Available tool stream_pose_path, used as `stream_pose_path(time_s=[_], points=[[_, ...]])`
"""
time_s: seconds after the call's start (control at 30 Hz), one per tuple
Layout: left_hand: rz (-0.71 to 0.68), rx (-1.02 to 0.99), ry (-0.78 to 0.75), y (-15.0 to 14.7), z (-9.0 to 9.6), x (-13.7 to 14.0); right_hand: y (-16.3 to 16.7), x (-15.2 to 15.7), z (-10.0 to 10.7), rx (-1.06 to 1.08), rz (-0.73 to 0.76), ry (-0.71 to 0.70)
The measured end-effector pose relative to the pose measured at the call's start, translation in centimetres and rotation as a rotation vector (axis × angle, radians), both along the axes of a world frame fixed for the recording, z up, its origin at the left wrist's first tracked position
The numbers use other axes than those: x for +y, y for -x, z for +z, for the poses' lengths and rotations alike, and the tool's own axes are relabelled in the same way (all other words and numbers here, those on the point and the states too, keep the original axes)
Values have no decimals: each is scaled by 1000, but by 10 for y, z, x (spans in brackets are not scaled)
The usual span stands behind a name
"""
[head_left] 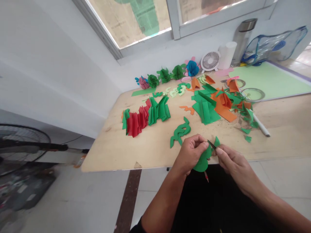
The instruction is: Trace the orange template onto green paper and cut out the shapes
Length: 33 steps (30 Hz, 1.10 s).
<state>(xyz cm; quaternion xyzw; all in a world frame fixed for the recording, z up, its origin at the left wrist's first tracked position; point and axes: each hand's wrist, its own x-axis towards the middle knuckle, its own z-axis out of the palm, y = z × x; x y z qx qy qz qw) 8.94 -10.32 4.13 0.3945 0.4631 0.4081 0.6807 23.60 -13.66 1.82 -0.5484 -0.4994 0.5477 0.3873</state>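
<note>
My left hand is closed on a green paper piece with rounded, lobed edges, held at the table's front edge. In my right hand are small dark scissors, their blades touching the paper's upper edge near my left fingertips. The scissor handles are hidden by my fingers. A green scrap shows just beyond the blades. Below the paper, the tip of a red pencil sticks out. Curly green paper cutouts lie on the table just past my left hand.
Folded red paper and folded green paper lie at left. Green sheets, orange paper and a white marker lie at right. Paper balls, a small fan and a bottle line the wall.
</note>
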Motion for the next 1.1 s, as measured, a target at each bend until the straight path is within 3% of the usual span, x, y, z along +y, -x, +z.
stream_pose_path(time_s=[0.13,0.3,0.43,0.73,1.0,1.1], points=[[114,-31,-6,-3,-2,-3,-1,-2,0,88,-24,61],[516,-144,-23,-13,-4,-9,0,-11,-4,155,-63,57],[694,-313,30,-23,0,-15,7,-20,-7,76,-40,39],[710,-391,39,-19,-2,-33,9,-17,-6,59,-139,-2],[478,-277,112,-4,-9,-50,2,5,9,9,-58,-31],[561,-291,120,-4,-8,-49,2,7,11,67,-80,-54]])
